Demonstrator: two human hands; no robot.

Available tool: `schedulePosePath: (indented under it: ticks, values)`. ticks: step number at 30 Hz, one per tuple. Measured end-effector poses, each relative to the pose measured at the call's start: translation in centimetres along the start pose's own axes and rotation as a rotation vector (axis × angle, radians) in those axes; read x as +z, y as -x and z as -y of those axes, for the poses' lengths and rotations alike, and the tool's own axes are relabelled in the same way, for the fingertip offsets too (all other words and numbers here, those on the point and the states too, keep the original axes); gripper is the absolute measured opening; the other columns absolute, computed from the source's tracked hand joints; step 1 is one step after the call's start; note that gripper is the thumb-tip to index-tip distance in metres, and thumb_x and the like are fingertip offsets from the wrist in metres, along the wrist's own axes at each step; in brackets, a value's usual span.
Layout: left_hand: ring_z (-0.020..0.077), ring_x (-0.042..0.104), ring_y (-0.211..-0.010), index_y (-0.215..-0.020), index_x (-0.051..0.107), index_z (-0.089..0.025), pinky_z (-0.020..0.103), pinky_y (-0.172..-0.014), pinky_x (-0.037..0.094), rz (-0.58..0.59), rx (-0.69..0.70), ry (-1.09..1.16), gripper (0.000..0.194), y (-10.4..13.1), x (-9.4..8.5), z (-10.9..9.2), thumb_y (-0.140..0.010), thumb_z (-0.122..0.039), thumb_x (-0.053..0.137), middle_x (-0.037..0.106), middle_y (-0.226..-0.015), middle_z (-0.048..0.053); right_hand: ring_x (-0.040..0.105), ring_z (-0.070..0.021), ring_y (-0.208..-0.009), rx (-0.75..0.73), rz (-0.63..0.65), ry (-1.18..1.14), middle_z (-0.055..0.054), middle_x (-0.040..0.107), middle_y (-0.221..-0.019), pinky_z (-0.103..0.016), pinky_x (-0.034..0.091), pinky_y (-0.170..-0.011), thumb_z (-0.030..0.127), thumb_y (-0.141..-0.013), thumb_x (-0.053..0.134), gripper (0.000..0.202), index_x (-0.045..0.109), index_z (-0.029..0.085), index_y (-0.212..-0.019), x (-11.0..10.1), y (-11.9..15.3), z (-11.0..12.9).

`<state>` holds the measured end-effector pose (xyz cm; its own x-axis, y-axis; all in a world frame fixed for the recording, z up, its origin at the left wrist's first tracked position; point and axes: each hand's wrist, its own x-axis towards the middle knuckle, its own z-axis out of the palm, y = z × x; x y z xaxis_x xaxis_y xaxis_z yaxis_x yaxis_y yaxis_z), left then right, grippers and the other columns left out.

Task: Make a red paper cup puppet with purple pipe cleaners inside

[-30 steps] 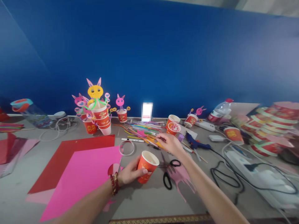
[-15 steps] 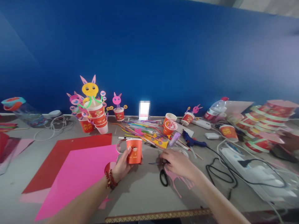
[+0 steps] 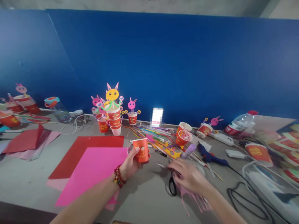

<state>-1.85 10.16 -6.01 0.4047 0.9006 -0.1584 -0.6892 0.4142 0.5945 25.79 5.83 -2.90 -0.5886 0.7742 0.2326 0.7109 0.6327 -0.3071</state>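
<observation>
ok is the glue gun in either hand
No, the glue gun lies on the table, while the left hand holds a cup and the right hand is at the scissors.

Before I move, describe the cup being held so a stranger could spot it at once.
Start at the blue wall and drop down to the gray table, where a bright pink sheet lies. Just beyond that sheet's right edge, the left hand grips an orange paper cup. It is the only cup in view that is held in a hand.

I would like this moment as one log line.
left hand: holds orange cup; right hand: touches scissors; pink sheet: overlaps red sheet
</observation>
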Motion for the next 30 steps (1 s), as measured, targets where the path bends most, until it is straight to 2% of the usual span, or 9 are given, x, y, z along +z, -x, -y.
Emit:
schedulePosePath:
  ticks: [3, 6, 8, 11, 14, 18, 20, 24, 30]
  values:
    - [0.0243, 0.073, -0.085, -0.110, 0.066, -0.014, 0.032, -0.074, 0.057, 0.006, 0.148, -0.120, 0.050, 0.2, 0.1, -0.2, -0.071, -0.039, 0.086, 0.076, -0.096, 0.011, 0.068, -0.0239, -0.089, 0.128, -0.201, -0.321, -0.009, 0.071, -0.099, -0.036, 0.055, -0.080, 0.016, -0.083, 0.057, 0.027, 0.068, 0.022, -0.106, 0.0, -0.1, 0.1]
    - [0.0263, 0.073, -0.087, -0.117, 0.064, -0.016, 0.035, -0.079, 0.055, 0.045, 0.226, -0.206, 0.059, 0.4, 0.3, -0.3, -0.067, -0.036, 0.088, 0.076, -0.099, 0.012, 0.064, -0.0202, -0.070, 0.284, -0.360, -0.823, -0.006, 0.067, -0.083, -0.030, 0.053, -0.062, 0.039, -0.082, 0.070, 0.031, 0.065, 0.023, -0.108, 0.5, -0.7, 0.8]
    - [0.0272, 0.072, -0.089, -0.121, 0.063, -0.016, 0.037, -0.082, 0.053, 0.075, 0.259, -0.257, 0.064, 0.5, 0.2, -0.3, -0.066, -0.036, 0.089, 0.075, -0.101, 0.012, 0.058, -0.0175, -0.062, 0.330, -0.407, -1.106, -0.002, 0.060, -0.075, -0.027, 0.048, -0.054, 0.051, -0.075, 0.078, 0.044, 0.063, 0.024, -0.106, 1.1, -1.4, 1.7]
    - [0.0278, 0.072, -0.091, -0.123, 0.061, -0.018, 0.037, -0.082, 0.052, 0.132, 0.288, -0.321, 0.065, 0.6, 0.0, 0.0, -0.068, -0.038, 0.088, 0.075, -0.099, 0.012, 0.054, -0.0153, -0.062, 0.337, -0.374, -1.285, 0.000, 0.056, -0.075, -0.025, 0.045, -0.055, 0.054, -0.068, 0.084, 0.048, 0.063, 0.026, -0.101, 1.9, -2.3, 3.5]
    - [0.0277, 0.071, -0.089, -0.121, 0.060, -0.017, 0.037, -0.082, 0.052, 0.149, 0.291, -0.343, 0.066, 0.6, -0.2, 0.1, -0.066, -0.039, 0.090, 0.075, -0.097, 0.010, 0.054, -0.0147, -0.063, 0.340, -0.330, -1.263, 0.000, 0.056, -0.078, -0.026, 0.047, -0.058, 0.054, -0.072, 0.082, 0.042, 0.064, 0.025, -0.098, 2.4, -3.0, 5.5]
    - [0.0248, 0.071, -0.085, -0.106, 0.063, -0.016, 0.037, -0.079, 0.055, 0.052, 0.211, -0.187, 0.055, 0.4, 0.4, -0.3, -0.063, -0.037, 0.092, 0.073, -0.091, 0.008, 0.053, -0.0142, -0.057, 0.358, -0.414, -1.124, 0.001, 0.057, -0.074, -0.026, 0.047, -0.056, 0.051, -0.088, 0.067, 0.029, 0.060, 0.025, -0.098, 2.9, -3.5, 6.9]
    - [0.0224, 0.071, -0.084, -0.100, 0.064, -0.015, 0.036, -0.081, 0.056, -0.028, 0.129, -0.042, 0.045, 0.3, 0.8, -0.6, -0.070, -0.038, 0.087, 0.072, -0.089, 0.008, 0.054, -0.0150, -0.058, 0.381, -0.433, -1.034, 0.001, 0.057, -0.073, -0.027, 0.047, -0.057, 0.048, -0.093, 0.060, 0.025, 0.058, 0.023, -0.098, 3.5, -3.6, 7.1]
    - [0.0203, 0.071, -0.084, -0.097, 0.067, -0.009, 0.035, -0.088, 0.057, -0.111, -0.011, 0.181, 0.037, 0.0, 1.5, -1.0, -0.086, -0.044, 0.071, 0.073, -0.088, 0.011, 0.054, -0.0149, -0.059, 0.370, -0.347, -0.928, 0.000, 0.057, -0.074, -0.026, 0.047, -0.055, 0.046, -0.099, 0.048, 0.025, 0.055, 0.022, -0.097, 4.8, -3.3, 7.1]
    - [0.0232, 0.073, -0.087, -0.095, 0.067, -0.008, 0.037, -0.088, 0.057, -0.230, -0.095, 0.272, 0.044, -0.1, 2.1, -1.0, -0.098, -0.049, 0.052, 0.073, -0.084, 0.012, 0.060, -0.0152, -0.056, 0.225, -0.249, -0.367, 0.001, 0.062, -0.069, -0.024, 0.040, -0.055, 0.032, -0.100, 0.045, 0.014, 0.048, 0.025, -0.088, 5.2, -3.6, 7.7]
